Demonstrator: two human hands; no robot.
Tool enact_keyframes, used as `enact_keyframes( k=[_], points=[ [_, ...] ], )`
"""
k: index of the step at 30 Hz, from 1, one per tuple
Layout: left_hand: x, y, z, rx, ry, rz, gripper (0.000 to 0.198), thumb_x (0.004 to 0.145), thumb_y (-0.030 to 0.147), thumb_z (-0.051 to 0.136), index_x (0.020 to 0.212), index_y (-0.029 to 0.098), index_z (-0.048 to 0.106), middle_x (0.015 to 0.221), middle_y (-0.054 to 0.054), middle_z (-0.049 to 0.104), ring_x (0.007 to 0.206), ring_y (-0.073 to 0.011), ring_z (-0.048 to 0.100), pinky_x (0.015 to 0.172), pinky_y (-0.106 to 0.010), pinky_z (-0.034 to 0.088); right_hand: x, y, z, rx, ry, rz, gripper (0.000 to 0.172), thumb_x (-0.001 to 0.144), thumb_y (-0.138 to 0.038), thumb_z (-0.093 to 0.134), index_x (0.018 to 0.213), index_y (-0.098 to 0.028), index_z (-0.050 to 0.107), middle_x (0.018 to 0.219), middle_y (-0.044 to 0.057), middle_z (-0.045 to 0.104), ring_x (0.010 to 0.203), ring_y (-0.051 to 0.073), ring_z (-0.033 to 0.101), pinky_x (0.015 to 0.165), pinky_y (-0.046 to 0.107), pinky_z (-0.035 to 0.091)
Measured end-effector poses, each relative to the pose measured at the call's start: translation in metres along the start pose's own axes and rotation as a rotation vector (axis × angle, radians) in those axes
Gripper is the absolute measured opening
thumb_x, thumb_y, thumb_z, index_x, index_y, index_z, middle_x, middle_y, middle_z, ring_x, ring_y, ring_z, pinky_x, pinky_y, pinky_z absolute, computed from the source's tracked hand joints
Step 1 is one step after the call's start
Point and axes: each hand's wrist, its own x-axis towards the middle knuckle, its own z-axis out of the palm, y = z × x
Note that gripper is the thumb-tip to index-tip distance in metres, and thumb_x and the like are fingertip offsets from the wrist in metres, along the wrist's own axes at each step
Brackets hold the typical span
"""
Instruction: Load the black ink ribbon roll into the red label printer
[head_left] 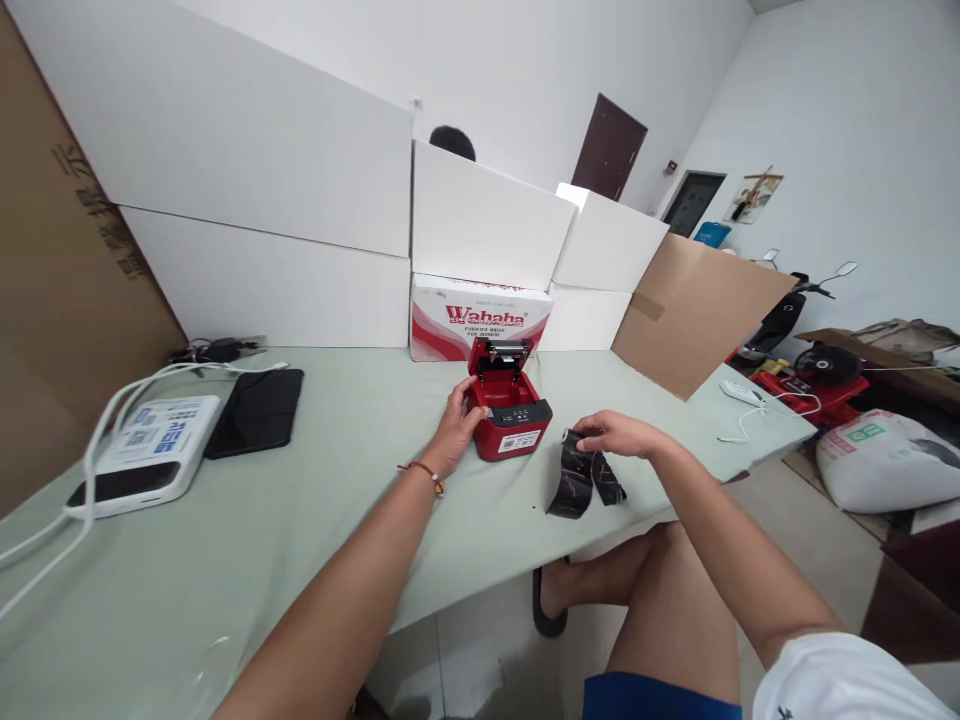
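Observation:
A small red printer (511,405) stands on the pale green table (352,500) with its lid tipped open at the back. My left hand (455,428) rests against the printer's left side, fingers curled round its edge. My right hand (616,434) hovers just right of the printer and pinches the top of a dark marbled strip of paper (579,472). The strip hangs down in a loop and its lower end touches the table.
A white device (146,450) with white cables and a black tablet (256,411) lie at the left. White boxes and a red-printed carton (480,316) wall the table's far side, with brown cardboard (694,310) at the right. A person's head (452,142) shows behind the boxes.

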Motion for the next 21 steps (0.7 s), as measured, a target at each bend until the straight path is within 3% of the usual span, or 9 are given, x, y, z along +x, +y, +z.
enact_keyframes(
  k=[4, 9, 12, 15, 18, 21],
  points=[
    [0.0, 0.002, -0.001, 0.003, -0.017, -0.04, 0.069, 0.082, 0.034, 0.068, 0.147, 0.029, 0.042, 0.156, -0.008, 0.046, 0.147, -0.027, 0.041, 0.125, -0.049, 0.033, 0.014, 0.025, 0.027, 0.0, 0.176, -0.017, 0.031, 0.086, -0.032, 0.065, 0.111, -0.02, 0.078, 0.114, 0.006, 0.079, 0.099, 0.021, 0.071, 0.095, 0.034, 0.053],
    [0.001, 0.003, -0.003, 0.01, 0.0, -0.072, 0.074, 0.08, 0.036, 0.069, 0.148, 0.032, 0.04, 0.159, -0.007, 0.043, 0.152, -0.0275, 0.035, 0.127, -0.051, 0.029, 0.014, 0.066, 0.021, -0.014, 0.465, 0.051, 0.034, 0.093, -0.03, 0.053, 0.119, -0.02, 0.074, 0.125, 0.01, 0.073, 0.094, 0.021, 0.067, 0.099, 0.038, 0.05],
    [0.0, 0.004, -0.003, 0.022, -0.011, -0.07, 0.07, 0.079, 0.036, 0.068, 0.144, 0.031, 0.044, 0.158, -0.006, 0.045, 0.151, -0.0274, 0.037, 0.127, -0.049, 0.029, 0.014, 0.091, 0.021, -0.015, 0.439, 0.057, 0.031, 0.089, -0.026, 0.058, 0.113, -0.02, 0.076, 0.119, 0.01, 0.074, 0.086, 0.021, 0.066, 0.094, 0.039, 0.051],
    [-0.001, 0.006, -0.003, 0.026, -0.017, -0.076, 0.069, 0.079, 0.035, 0.067, 0.144, 0.031, 0.045, 0.159, -0.006, 0.045, 0.151, -0.0269, 0.036, 0.127, -0.049, 0.03, 0.019, 0.105, 0.028, 0.005, 0.358, 0.003, 0.034, 0.09, -0.028, 0.057, 0.118, -0.021, 0.075, 0.121, 0.009, 0.074, 0.094, 0.021, 0.067, 0.095, 0.037, 0.052],
    [-0.002, 0.008, -0.002, 0.006, -0.009, -0.083, 0.069, 0.079, 0.032, 0.068, 0.144, 0.031, 0.046, 0.158, -0.005, 0.046, 0.152, -0.0271, 0.036, 0.128, -0.049, 0.028, 0.025, 0.108, 0.027, 0.02, 0.291, -0.058, 0.036, 0.09, -0.032, 0.058, 0.12, -0.021, 0.074, 0.123, 0.011, 0.072, 0.104, 0.024, 0.067, 0.098, 0.038, 0.051],
    [-0.004, 0.009, -0.002, -0.002, -0.01, -0.083, 0.068, 0.08, 0.033, 0.069, 0.145, 0.032, 0.046, 0.158, -0.005, 0.046, 0.152, -0.0273, 0.036, 0.128, -0.049, 0.028, 0.025, 0.098, 0.008, -0.028, 0.182, -0.097, 0.034, 0.084, -0.037, 0.066, 0.111, -0.02, 0.077, 0.111, 0.011, 0.073, 0.099, 0.027, 0.067, 0.095, 0.04, 0.052]
  ],
)
